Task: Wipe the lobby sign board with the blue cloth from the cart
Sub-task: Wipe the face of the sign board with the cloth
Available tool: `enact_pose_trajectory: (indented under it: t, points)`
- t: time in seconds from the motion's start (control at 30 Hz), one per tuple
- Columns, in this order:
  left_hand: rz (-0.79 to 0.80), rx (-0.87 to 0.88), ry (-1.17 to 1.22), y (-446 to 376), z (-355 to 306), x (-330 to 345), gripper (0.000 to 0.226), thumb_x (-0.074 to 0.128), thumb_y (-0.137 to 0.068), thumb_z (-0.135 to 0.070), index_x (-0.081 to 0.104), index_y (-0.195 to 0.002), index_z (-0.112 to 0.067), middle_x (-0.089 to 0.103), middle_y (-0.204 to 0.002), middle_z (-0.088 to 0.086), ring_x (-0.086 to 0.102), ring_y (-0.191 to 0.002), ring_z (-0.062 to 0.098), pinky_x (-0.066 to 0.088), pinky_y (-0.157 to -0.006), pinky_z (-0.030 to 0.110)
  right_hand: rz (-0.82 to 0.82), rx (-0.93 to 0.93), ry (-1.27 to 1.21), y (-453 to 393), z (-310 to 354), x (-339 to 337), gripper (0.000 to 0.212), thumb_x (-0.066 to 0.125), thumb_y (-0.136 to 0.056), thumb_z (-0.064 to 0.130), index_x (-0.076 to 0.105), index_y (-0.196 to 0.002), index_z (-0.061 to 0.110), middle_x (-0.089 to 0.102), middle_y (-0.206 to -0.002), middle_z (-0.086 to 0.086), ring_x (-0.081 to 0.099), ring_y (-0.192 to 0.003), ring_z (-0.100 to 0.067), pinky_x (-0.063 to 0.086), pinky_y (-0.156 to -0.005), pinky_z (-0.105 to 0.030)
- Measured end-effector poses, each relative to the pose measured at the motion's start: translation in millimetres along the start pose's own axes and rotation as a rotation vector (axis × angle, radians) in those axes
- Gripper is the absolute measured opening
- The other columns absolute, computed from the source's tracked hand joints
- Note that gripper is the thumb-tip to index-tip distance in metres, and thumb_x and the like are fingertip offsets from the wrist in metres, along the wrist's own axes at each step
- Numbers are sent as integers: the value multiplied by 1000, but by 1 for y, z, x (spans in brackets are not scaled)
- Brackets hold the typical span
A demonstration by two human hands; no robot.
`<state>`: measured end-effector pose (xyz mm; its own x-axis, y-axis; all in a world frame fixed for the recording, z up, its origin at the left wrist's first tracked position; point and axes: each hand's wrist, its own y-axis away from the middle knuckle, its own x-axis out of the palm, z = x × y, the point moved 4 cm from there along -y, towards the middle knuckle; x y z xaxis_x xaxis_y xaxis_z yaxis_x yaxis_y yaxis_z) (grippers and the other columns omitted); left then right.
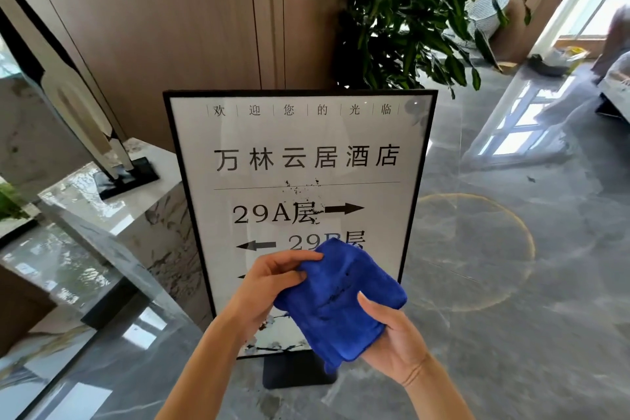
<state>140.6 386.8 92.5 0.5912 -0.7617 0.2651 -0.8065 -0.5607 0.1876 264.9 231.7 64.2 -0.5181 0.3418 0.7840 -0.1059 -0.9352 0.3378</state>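
The lobby sign board (300,153) stands upright on a black base, a white panel in a black frame with black lettering and arrows. Dark specks and smears (303,187) mark its middle, around the line and the "29A" text. In front of its lower half I hold a folded blue cloth (337,300) with dark streaks on it. My left hand (269,286) pinches the cloth's upper left edge. My right hand (392,341) grips its lower right side from beneath. The cloth hides part of the board's lower text.
A marble counter (112,215) with a black-based ornament (126,177) stands at the left, close to the board. A large potted plant (409,17) rises behind the board. Glossy grey floor (494,249) spreads to the right, with a person's clothing at the far right edge.
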Motion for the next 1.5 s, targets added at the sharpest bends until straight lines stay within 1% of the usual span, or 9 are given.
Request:
enact_pose_trajectory:
  t: [0.33,0.7,0.83,0.93,1.0,1.07,1.13,1.27,1.5]
  points:
    - [-136,163,-98,10,-23,-28,41,47,-99,9,71,-121,-16,71,-128,2,67,-105,27,46,-91,45,-23,-317,40,19,34,26,55,68,-93,33,55,-139,7,50,-148,-19,48,-138,-36,48,-104,-47]
    - [-792,561,-199,37,-44,-118,50,51,-97,0,71,-99,-46,59,-102,-22,56,-98,4,50,-85,21,-390,-773,367,41,136,29,63,37,-101,50,44,-147,8,52,-146,-17,52,-125,-34,39,-90,-47]
    - [-669,506,-452,21,-40,-129,45,58,-100,-20,58,-130,-53,45,-136,-14,43,-131,14,37,-107,33,-565,-799,504,11,131,33,48,53,-86,65,78,-91,25,72,-84,11,58,-66,-4,42,-57,-24]
    - [-562,400,-410,11,-37,-132,50,56,-95,-33,48,-137,-60,45,-142,-20,42,-132,-1,34,-109,31,-679,-751,735,-29,114,39,63,51,-77,81,47,-50,25,44,-48,8,35,-44,-5,30,-48,-21]
    - [-486,336,-396,7,-31,-135,54,57,-96,-34,43,-142,-58,48,-137,-28,43,-128,-9,34,-112,35,-635,-729,846,-54,100,46,59,48,-71,87,50,-61,29,48,-63,10,39,-53,-2,36,-54,-14]
    - [-446,309,-449,7,-28,-139,55,58,-98,-38,38,-145,-59,47,-128,-30,45,-118,-11,36,-111,39,-536,-785,946,-72,88,52,58,45,-84,77,63,-119,36,57,-117,12,53,-103,2,41,-97,-19]
    - [-425,304,-429,7,-27,-142,53,58,-98,-40,38,-142,-62,47,-131,-29,47,-124,-3,36,-113,45,-512,-864,1051,-80,76,56,60,41,-94,63,29,-150,49,39,-149,18,34,-138,-7,24,-122,-43]
    - [-413,310,-378,7,-29,-143,59,55,-94,-25,43,-135,-67,48,-143,-23,44,-139,15,37,-115,52,-578,-966,1154,-88,69,54,58,44,-96,51,32,-151,36,42,-149,-1,51,-113,-31,44,-98,-69]
    - [-413,367,-331,0,-24,-150,59,54,-93,-23,49,-126,-71,60,-130,-26,53,-126,-2,42,-105,32,-731,-1272,1268,-104,89,57,45,50,-96,39,45,-136,57,38,-125,10,44,-115,-26,43,-102,-49]
